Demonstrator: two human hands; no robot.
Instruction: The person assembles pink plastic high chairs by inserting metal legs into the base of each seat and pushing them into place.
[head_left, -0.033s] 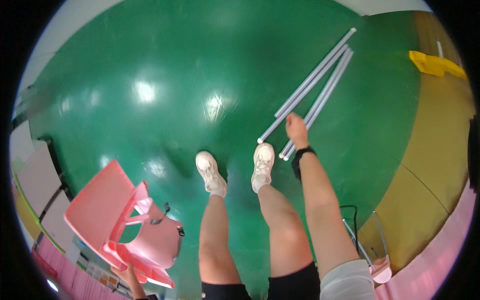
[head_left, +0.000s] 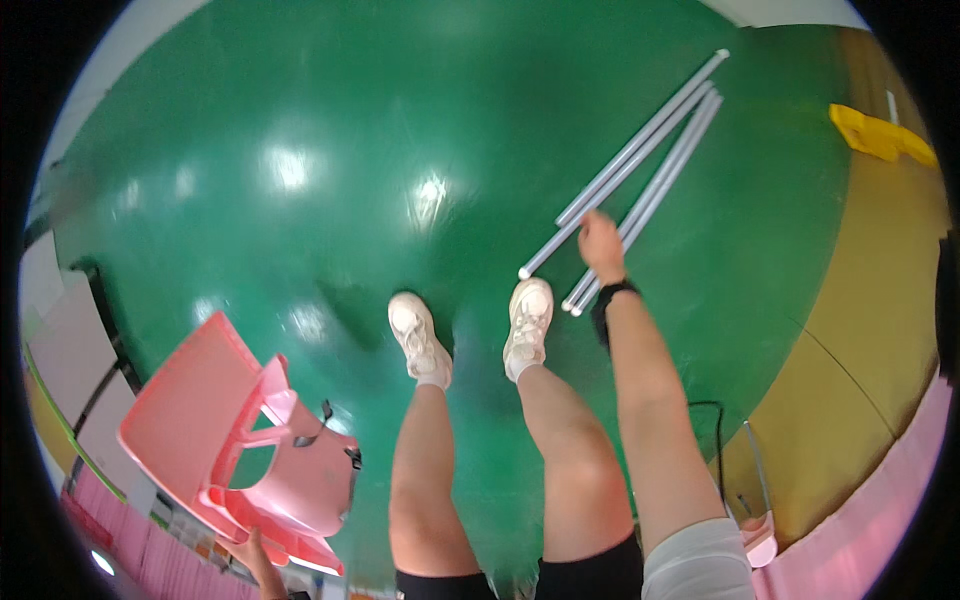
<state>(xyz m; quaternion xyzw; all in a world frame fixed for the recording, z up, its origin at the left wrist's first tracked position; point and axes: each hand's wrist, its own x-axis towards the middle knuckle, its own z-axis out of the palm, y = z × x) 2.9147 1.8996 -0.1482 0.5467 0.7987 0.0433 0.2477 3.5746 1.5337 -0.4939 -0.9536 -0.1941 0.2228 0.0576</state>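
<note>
At the lower left, my left hand (head_left: 252, 558) is closed on the near edge of a pink plastic child's seat (head_left: 185, 420). The seat lies tipped over, and dark straps with a buckle (head_left: 313, 432) hang from it. My right arm, a black band (head_left: 604, 312) on its wrist, reaches forward over several silver-grey poles (head_left: 655, 185) with white end caps. The poles lie on the floor in two slanting pairs. My right hand (head_left: 602, 247) overlaps them in view, its fingers curled in and slightly blurred. Whether it touches a pole, or has anything in its fingers, is hidden.
My feet in white shoes (head_left: 420, 335) stand on the glossy green floor (head_left: 330, 110). A yellow item (head_left: 880, 133) lies on the tan flooring (head_left: 800, 390) at right. A small pink object with metal legs (head_left: 762, 545) is at lower right. White panels (head_left: 75, 330) edge the left.
The view has shifted slightly, and the floor things with it. My right hand appears a little farther up and right over the poles; my left hand keeps its hold on the seat.
</note>
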